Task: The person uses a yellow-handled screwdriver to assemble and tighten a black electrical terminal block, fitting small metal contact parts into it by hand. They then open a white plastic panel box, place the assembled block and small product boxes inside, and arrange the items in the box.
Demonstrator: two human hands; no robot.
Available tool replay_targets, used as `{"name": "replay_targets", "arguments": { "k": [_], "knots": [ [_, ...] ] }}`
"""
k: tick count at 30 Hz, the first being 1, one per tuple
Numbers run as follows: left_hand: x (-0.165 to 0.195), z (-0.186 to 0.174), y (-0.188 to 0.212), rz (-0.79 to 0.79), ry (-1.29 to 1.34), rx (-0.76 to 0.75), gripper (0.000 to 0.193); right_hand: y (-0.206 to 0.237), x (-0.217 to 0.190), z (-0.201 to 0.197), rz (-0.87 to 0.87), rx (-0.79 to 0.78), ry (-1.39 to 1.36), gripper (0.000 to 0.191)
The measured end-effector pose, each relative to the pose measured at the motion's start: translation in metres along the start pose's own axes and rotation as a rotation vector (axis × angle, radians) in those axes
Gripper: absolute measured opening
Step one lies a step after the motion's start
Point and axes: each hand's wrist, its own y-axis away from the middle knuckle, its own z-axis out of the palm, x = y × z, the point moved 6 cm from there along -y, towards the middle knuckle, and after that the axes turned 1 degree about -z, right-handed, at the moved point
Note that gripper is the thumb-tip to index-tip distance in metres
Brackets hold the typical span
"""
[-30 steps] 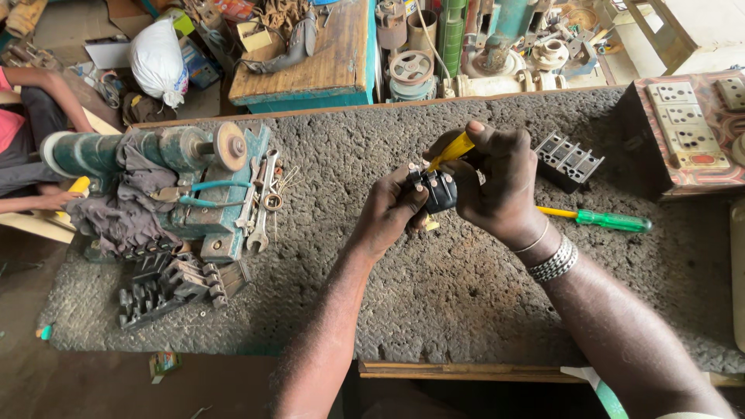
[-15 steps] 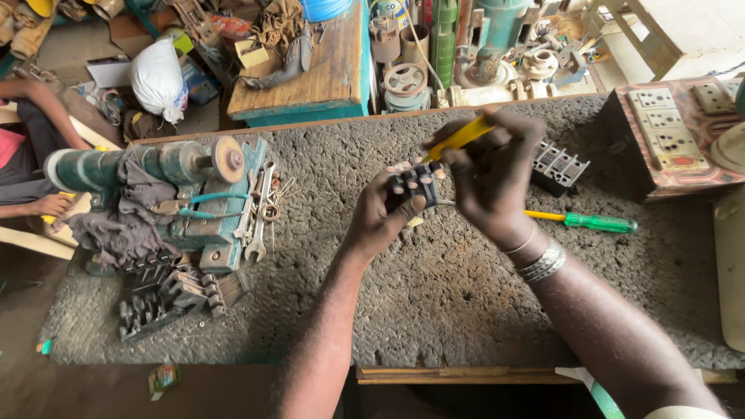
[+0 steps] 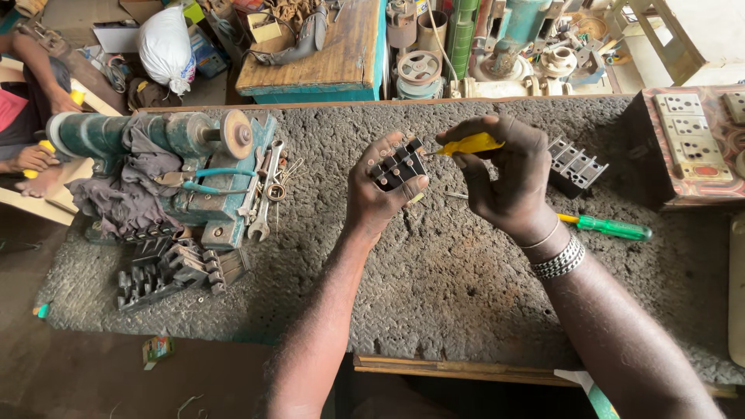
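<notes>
A rough, grey, carpet-like surface (image 3: 434,295) fills the view in daylight. Beyond it stands a wooden table with a teal edge (image 3: 326,66). A dark earthen floor (image 3: 77,380) lies below on the left.

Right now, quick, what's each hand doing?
Left hand: closed around a small black terminal block.
Right hand: closed on a yellow-handled screwdriver, tip at the block.

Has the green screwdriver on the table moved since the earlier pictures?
No. The green screwdriver lies on the rough table in the same place as before, just below the grey terminal block; only the camera shifted.
</notes>
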Motion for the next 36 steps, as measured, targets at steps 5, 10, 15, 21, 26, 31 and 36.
{"name": "replay_targets", "arguments": {
  "k": [5, 10, 15, 21, 26, 31, 36],
  "knots": [
    [0.002, 0.005, 0.000, 0.009, -0.055, -0.075, 0.071, 0.001, -0.003, 0.001, 0.040, -0.011, 0.094, 0.052],
    [-0.002, 0.008, 0.001, 0.054, -0.088, -0.096, 0.074, 0.003, 0.000, 0.006, 0.007, -0.002, 0.142, 0.055],
    [-0.001, 0.008, 0.003, 0.066, -0.081, -0.110, 0.073, 0.009, 0.000, 0.009, -0.081, -0.019, 0.259, 0.057],
    [0.003, 0.007, 0.003, 0.085, -0.107, -0.101, 0.071, 0.013, 0.001, 0.010, -0.088, -0.038, 0.341, 0.053],
    [0.006, 0.006, 0.001, 0.168, -0.184, -0.085, 0.068, 0.012, 0.000, 0.011, -0.160, -0.050, 0.386, 0.050],
    [-0.008, 0.003, -0.001, 0.059, -0.236, -0.061, 0.056, 0.010, -0.001, 0.013, -0.227, -0.129, 0.365, 0.044],
    [-0.021, 0.001, -0.003, -0.012, -0.297, -0.062, 0.052, 0.007, 0.009, 0.008, -0.062, -0.121, 0.450, 0.038]
  ]
}}
